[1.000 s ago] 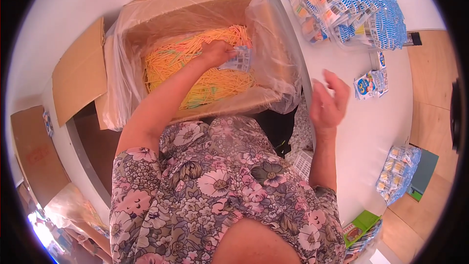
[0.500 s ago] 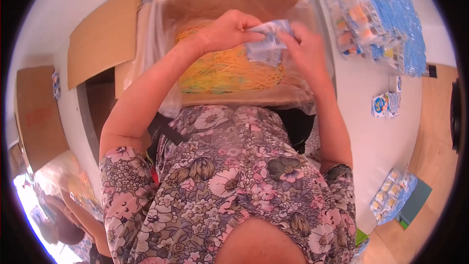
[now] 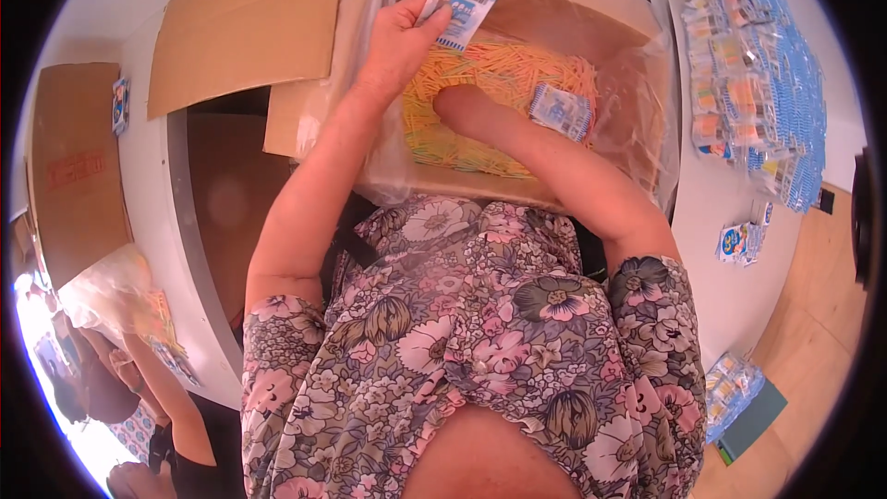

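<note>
My left hand (image 3: 401, 42) is closed on a small flat white-and-blue packet (image 3: 464, 2), its thumb across the front, above the box's far left part. A cardboard box (image 3: 545, 0) lined with clear plastic stands before me. Inside lies a mass of thin yellow, orange and greenish sticks (image 3: 517, 69). My right hand (image 3: 465, 111) reaches down into these sticks at the left of the box. Its fingers are hidden, so I cannot see what they hold. Another blue-edged packet (image 3: 561, 111) rests on the sticks beside my right forearm.
Rows of filled clear-and-blue packets (image 3: 748, 83) are stacked on the white table (image 3: 707, 305) at right. A few small packets (image 3: 742, 242) lie nearer, with another filled bundle (image 3: 733, 395) at lower right. Cardboard flaps (image 3: 249, 23) rise at left. Another person's arm (image 3: 171, 388) shows at lower left.
My right hand has left the packet and gone down into the sticks. My left hand has lifted the packet up and away. The whole view has shifted a little.
</note>
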Demonstrator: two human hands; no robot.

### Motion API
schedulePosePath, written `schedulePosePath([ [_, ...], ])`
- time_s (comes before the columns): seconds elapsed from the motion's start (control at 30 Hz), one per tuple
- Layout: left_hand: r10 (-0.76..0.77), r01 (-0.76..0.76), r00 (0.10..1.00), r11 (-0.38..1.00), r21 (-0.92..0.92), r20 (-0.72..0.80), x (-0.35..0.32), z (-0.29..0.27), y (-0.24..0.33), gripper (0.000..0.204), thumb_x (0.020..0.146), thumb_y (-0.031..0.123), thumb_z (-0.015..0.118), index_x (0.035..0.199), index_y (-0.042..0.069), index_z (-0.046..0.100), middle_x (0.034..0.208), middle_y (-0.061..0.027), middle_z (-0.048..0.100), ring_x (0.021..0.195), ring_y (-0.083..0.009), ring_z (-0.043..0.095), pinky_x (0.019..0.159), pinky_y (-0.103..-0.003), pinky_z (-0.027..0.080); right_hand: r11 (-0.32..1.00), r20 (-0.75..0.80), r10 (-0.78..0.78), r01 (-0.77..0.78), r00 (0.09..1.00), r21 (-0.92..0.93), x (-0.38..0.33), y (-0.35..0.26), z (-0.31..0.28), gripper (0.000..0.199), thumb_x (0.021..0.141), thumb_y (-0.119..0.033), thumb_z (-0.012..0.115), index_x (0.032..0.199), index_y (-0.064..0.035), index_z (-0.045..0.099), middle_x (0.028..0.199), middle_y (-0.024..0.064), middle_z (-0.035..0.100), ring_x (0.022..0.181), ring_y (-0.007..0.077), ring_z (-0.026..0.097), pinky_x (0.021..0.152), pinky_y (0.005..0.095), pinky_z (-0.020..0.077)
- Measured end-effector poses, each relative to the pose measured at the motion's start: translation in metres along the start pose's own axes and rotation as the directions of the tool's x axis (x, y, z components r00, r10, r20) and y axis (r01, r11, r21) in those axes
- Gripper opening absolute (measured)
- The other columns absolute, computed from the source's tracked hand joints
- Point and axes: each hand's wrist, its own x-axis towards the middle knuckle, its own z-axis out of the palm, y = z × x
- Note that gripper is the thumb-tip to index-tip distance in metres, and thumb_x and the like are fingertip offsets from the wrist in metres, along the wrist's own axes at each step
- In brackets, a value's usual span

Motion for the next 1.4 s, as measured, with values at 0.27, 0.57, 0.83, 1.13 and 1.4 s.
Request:
schedulePosePath([
  [0.27,0.035,-0.042,0.997,0.993,-0.106,-0.07,-0.002,0.016,0.015,0.015,0.088,0.009,0.059,0.096,-0.002,0.065,0.082,0.0009,0.065,0.071,-0.0032,0.055,0.065,-0.021,0.046,0.963,-0.069,-0.106,0.085,0.992,-0.255,0.006,-0.013,0.026,0.008,0.07,-0.007,0.058,0.074,-0.0059,0.066,0.079,0.0093,0.063,0.079,0.0241,0.063,0.061,0.0335,0.0513],
  [0.57,0.024,-0.032,0.997,0.993,-0.113,-0.074,-0.008,0.02,0.02,0.015,0.088,0.008,0.059,0.097,-0.002,0.065,0.082,0.0003,0.065,0.071,-0.0032,0.055,0.064,-0.02,0.046,0.975,0.109,0.027,-0.003,0.994,-0.221,-0.003,-0.011,0.013,0.011,0.073,-0.009,0.057,0.077,-0.008,0.067,0.081,0.0077,0.065,0.081,0.024,0.064,0.06,0.0354,0.0498],
  [0.83,0.063,-0.078,0.991,0.988,-0.136,-0.116,-0.006,0.017,0.022,0.015,0.088,0.008,0.058,0.098,-0.003,0.065,0.084,0.0003,0.065,0.073,-0.0033,0.055,0.064,-0.02,0.046,0.998,-0.181,0.06,-0.055,0.982,0.035,-0.016,-0.007,-0.013,0.018,0.087,-0.016,0.049,0.095,-0.0039,0.06,0.081,0.0084,0.062,0.07,0.0277,0.058,0.063,0.0423,0.0443],
  [1.13,0.014,-0.045,0.982,0.987,-0.157,-0.189,-0.019,0.017,0.02,0.015,0.089,0.008,0.058,0.101,0.0,0.064,0.087,0.0014,0.064,0.075,-0.0027,0.054,0.068,-0.019,0.045,-0.411,0.19,0.39,-0.014,0.901,0.912,0.016,0.056,0.001,0.017,0.092,-0.022,0.055,0.093,-0.0059,0.056,0.069,0.0018,0.051,0.056,0.0145,0.048,0.049,0.0294,0.0414],
  [1.4,-0.038,0.002,0.98,0.983,-0.182,-0.194,-0.023,0.019,0.013,0.016,0.09,0.008,0.057,0.101,-0.001,0.064,0.088,0.0007,0.065,0.077,-0.0039,0.056,0.069,-0.02,0.045,-0.364,0.202,0.366,-0.06,0.909,0.929,0.028,0.053,-0.017,0.018,0.09,-0.027,0.057,0.088,-0.0089,0.058,0.068,-0.0011,0.052,0.057,0.0114,0.047,0.051,0.0288,0.042],
])
